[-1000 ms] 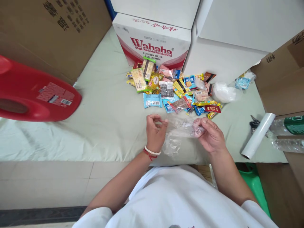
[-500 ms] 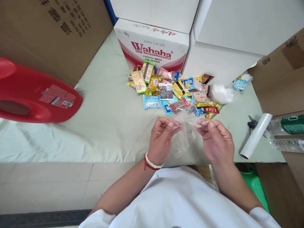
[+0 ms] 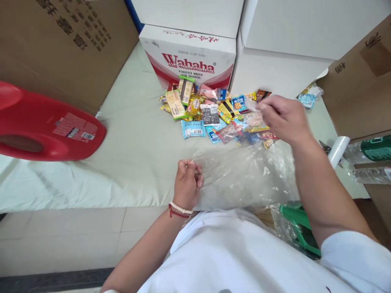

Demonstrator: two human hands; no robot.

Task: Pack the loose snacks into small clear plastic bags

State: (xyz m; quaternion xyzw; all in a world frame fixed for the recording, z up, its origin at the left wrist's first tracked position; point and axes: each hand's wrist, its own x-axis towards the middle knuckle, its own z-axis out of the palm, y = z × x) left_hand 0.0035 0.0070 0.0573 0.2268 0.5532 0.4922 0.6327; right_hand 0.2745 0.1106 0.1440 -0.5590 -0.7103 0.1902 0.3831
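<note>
A transparent plastic bag is spread wide between my hands, above the table's front edge. My left hand, with a white bead bracelet and red cord at the wrist, is closed on the bag's left side. My right hand is raised further forward, fingers pinched on the bag's far right part, slightly blurred. Just beyond the bag lies a pile of wrapped snacks. The bag's film partly covers the pile's right front. A light blue snack packet lies at the pile's front left.
A red jug lies at the left by a cardboard box. Behind the snacks stand a Wahaha water carton and white boxes. To the right are a white roll and plastic bottles. A green stool is below.
My hands have moved apart, the right one forward and up, the left one a little leftward. The bunched bag is now pulled out wide between them.
</note>
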